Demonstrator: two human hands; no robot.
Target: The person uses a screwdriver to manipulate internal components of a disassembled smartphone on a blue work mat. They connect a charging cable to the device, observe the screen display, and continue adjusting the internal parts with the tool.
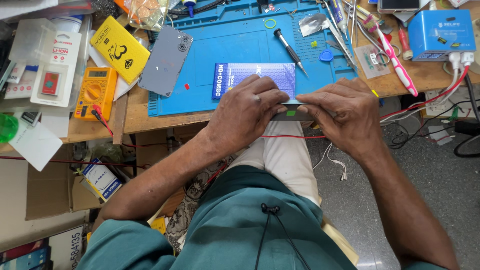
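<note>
Both hands hold a thin flat panel with a small green tab, edge-on, just in front of the bench edge. My left hand grips its left end and my right hand pinches its right end. Most of the panel is hidden by the fingers. Right behind the hands a flat blue box lies on the blue work mat.
On the mat lie a grey phone back cover, a black screwdriver, tweezers and a blue pick. A yellow multimeter and a yellow packet sit at left. A blue device with cables stands at right.
</note>
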